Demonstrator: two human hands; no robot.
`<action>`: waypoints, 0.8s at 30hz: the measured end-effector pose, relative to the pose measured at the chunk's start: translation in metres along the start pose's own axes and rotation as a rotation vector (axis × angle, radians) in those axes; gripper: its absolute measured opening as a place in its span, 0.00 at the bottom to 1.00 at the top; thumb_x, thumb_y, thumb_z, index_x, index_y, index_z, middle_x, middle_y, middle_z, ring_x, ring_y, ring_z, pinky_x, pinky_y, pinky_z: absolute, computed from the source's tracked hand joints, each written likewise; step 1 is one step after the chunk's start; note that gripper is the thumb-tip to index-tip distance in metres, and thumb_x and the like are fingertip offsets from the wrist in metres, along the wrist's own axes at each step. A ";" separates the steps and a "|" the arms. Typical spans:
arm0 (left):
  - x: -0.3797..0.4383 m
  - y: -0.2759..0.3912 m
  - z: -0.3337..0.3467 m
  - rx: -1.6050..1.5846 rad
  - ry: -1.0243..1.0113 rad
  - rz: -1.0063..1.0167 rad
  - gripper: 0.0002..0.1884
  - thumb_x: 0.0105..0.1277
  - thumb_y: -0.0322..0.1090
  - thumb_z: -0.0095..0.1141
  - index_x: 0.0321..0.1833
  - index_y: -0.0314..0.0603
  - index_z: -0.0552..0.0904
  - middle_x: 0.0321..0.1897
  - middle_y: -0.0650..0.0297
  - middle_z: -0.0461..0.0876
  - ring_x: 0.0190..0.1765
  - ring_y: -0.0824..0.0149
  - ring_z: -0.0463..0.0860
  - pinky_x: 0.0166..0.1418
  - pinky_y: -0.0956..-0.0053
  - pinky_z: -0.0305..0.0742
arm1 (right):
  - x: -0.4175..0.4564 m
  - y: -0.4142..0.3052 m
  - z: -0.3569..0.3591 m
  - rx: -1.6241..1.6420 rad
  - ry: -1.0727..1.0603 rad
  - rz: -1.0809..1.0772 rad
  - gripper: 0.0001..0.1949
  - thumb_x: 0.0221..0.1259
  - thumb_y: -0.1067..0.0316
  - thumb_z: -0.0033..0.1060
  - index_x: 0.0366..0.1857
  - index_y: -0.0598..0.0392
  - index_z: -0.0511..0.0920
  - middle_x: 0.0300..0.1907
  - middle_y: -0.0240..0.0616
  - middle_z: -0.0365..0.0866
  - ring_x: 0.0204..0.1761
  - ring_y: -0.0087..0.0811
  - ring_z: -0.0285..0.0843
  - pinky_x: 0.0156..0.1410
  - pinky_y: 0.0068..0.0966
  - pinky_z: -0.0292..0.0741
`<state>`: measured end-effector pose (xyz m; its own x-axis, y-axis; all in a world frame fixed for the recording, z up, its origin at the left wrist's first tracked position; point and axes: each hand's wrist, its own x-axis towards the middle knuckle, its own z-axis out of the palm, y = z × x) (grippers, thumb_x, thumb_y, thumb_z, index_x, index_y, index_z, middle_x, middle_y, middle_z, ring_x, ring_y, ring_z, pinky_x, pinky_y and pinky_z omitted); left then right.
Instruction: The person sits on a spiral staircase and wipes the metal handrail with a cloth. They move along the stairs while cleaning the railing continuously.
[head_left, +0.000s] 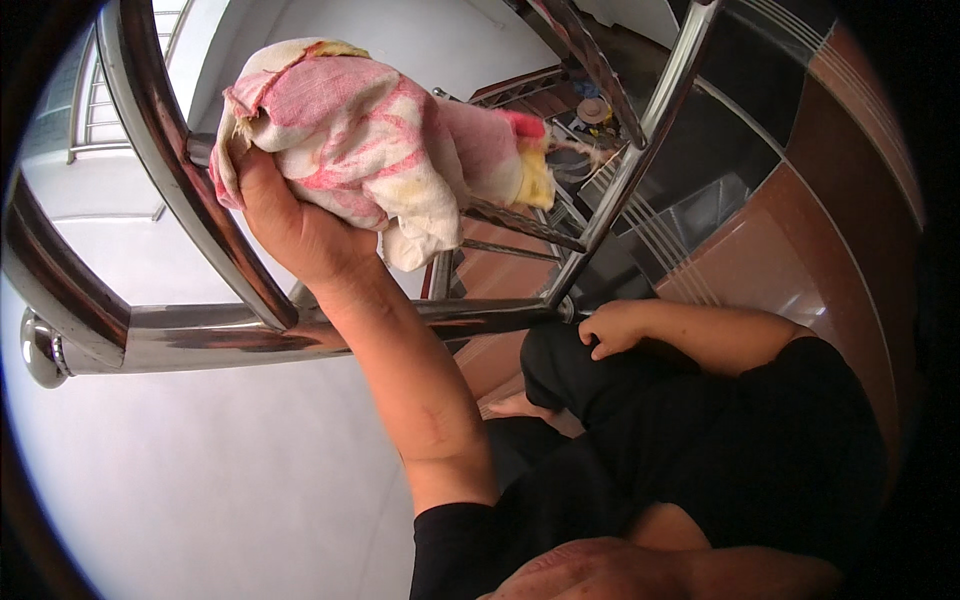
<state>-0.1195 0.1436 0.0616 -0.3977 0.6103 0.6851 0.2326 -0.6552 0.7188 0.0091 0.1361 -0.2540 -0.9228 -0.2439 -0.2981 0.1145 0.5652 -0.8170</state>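
Observation:
My left hand (307, 232) is raised at the upper left and holds a worn pink, white and yellow cloth (360, 142). The cloth is bunched over its fingers, which are mostly hidden, and one end sticks out to the right. Cloth and hand are in front of a shiny metal stair railing (225, 330); whether the cloth touches a bar cannot be told. My right hand (615, 328) rests on the knee of the black trousers, its fingers loosely curled, with a small gap by the thumb and nothing held.
A slanting metal post (637, 150) and twisted bars (525, 225) border the stairwell. Far below are a pale brimmed hat (593, 111) and small items. Brown and black polished tiles (750, 240) cover the right side. A white wall (210, 465) fills the lower left. A bare foot (521, 406) shows beneath the knee.

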 end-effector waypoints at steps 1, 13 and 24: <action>-0.001 -0.002 0.001 0.035 0.008 0.004 0.19 0.69 0.41 0.39 0.56 0.36 0.71 0.52 0.56 0.75 0.54 0.60 0.76 0.59 0.66 0.72 | 0.000 0.001 0.000 -0.008 0.006 -0.004 0.20 0.54 0.54 0.62 0.47 0.51 0.75 0.45 0.43 0.78 0.50 0.44 0.74 0.51 0.38 0.71; -0.086 -0.080 -0.014 0.457 0.169 -0.004 0.08 0.63 0.27 0.48 0.43 0.31 0.76 0.41 0.60 0.75 0.44 0.69 0.76 0.50 0.73 0.72 | 0.002 0.003 0.003 0.012 -0.004 0.009 0.20 0.54 0.55 0.62 0.48 0.51 0.75 0.45 0.44 0.78 0.50 0.44 0.74 0.51 0.39 0.71; -0.208 -0.176 -0.035 0.617 0.034 -0.412 0.20 0.46 0.27 0.67 0.41 0.38 0.72 0.35 0.63 0.75 0.39 0.68 0.75 0.48 0.75 0.71 | -0.001 -0.002 -0.001 0.009 -0.003 0.003 0.20 0.53 0.54 0.62 0.47 0.51 0.74 0.42 0.44 0.79 0.47 0.45 0.75 0.49 0.38 0.71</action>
<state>-0.1088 0.1168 -0.2113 -0.5850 0.7321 0.3491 0.5113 -0.0013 0.8594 0.0095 0.1360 -0.2521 -0.9214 -0.2449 -0.3017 0.1201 0.5590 -0.8204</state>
